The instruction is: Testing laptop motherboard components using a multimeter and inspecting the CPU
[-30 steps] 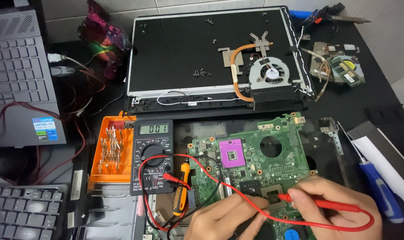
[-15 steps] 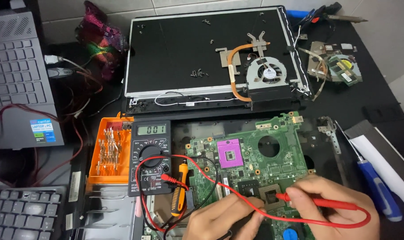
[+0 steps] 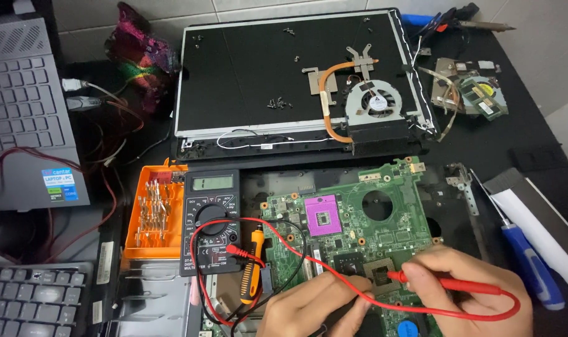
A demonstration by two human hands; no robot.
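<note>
**Both probes settle on the green board**

Compared with one second ago, the two hands have moved only a little: the left hand (image 3: 315,306) has slid slightly nearer to the right one, and the red probe (image 3: 446,285) keeps nearly the same spot. This suggests that the contact point is found and the reading is being taken; the small grey display of the multimeter (image 3: 211,219) is too faint to read.

The right hand (image 3: 465,287) is closed around the red probe like around a pen, its metal tip touching the motherboard (image 3: 359,218) just beside the fingertips. The left hand is curled around a dark, thin probe, mostly hidden under the fingers, and it rests on the board's lower edge.

The motherboard is flat, green and matt, with a shiny violet square socket above the left hand and a round cut-out above the right. The red lead (image 3: 246,228) is smooth, glossy and loops freely to the left of both hands, toward the black boxy meter. Beyond the meter lies an orange plastic bit case (image 3: 153,218) with metallic bits. To the right of the right hand lies a blue-handled screwdriver (image 3: 533,274).
</note>
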